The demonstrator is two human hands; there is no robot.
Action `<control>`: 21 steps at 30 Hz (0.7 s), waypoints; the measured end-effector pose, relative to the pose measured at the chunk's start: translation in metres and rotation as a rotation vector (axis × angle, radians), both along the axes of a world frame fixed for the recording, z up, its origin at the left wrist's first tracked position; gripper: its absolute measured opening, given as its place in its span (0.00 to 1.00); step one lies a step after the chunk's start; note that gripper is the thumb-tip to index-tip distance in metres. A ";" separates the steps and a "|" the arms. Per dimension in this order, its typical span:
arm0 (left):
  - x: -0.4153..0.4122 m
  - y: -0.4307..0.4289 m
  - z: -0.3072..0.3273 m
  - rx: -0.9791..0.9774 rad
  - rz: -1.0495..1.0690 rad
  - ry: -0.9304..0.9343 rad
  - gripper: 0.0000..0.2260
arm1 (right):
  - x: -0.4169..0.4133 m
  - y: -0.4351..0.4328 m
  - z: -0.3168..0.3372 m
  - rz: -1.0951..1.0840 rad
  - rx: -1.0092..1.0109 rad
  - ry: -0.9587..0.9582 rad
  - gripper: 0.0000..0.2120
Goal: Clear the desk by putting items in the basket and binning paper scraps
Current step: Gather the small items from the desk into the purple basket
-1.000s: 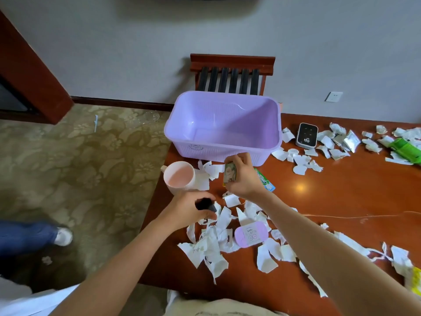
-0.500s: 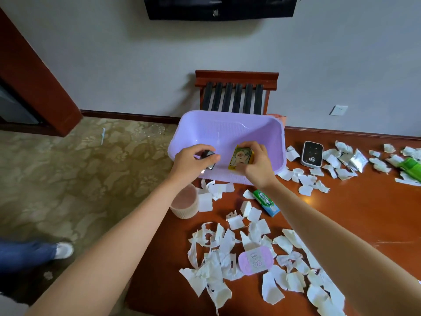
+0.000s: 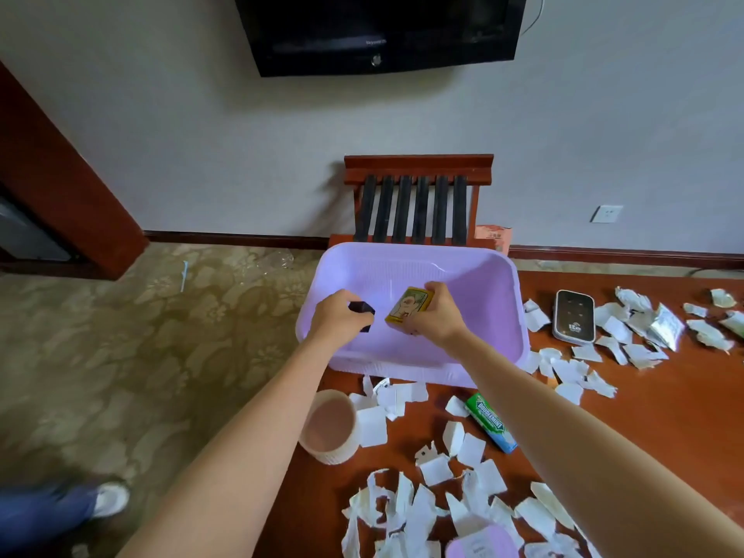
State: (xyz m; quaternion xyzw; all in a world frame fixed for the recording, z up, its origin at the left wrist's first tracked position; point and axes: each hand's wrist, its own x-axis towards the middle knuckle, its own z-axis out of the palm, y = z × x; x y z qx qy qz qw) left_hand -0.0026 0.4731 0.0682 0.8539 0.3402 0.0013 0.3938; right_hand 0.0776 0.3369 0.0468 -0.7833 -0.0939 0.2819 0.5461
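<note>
On the near desk (image 3: 664, 416): torn paper scraps (image 3: 406, 513); green gum pack (image 3: 490, 422) at 1 o'clock, pink cup (image 3: 332, 426) at 11.
Left hand (image 3: 336, 318): curled round a small dark object (image 3: 362, 314).
Right hand (image 3: 437, 320): grips a yellow box (image 3: 408, 310), long axis toward 1 o'clock.
Lilac basket (image 3: 402, 267): at 12 o'clock, floor directly beneath both hands, which are level.

One wide-angle view from your head, facing forward and down. The purple basket (image 3: 406, 267) sits close, mid-frame, both your arms (image 3: 257, 428) reaching to it from the bottom edge. Desk (image 3: 664, 428) shows right of and below the basket; wall (image 3: 201, 134) and television (image 3: 378, 30) above it.
</note>
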 end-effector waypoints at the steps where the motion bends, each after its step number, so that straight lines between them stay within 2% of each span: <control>1: 0.003 0.002 -0.001 0.026 -0.029 0.044 0.14 | 0.003 0.005 -0.002 0.026 -0.039 -0.011 0.42; 4: 0.008 0.006 -0.008 0.125 -0.111 0.188 0.06 | 0.009 0.018 -0.009 0.142 -0.245 -0.124 0.41; 6: 0.010 0.008 -0.015 0.138 -0.133 0.241 0.06 | 0.012 0.025 -0.013 0.202 -0.317 -0.169 0.39; 12: 0.019 0.011 -0.032 0.145 -0.146 0.455 0.09 | 0.017 0.046 -0.035 0.330 -0.385 -0.199 0.37; 17: 0.026 0.012 -0.040 0.221 -0.150 0.570 0.12 | 0.024 0.059 -0.042 0.339 -0.446 -0.187 0.32; 21: 0.031 0.016 -0.044 0.230 -0.175 0.653 0.16 | 0.028 0.070 -0.045 0.333 -0.422 -0.139 0.32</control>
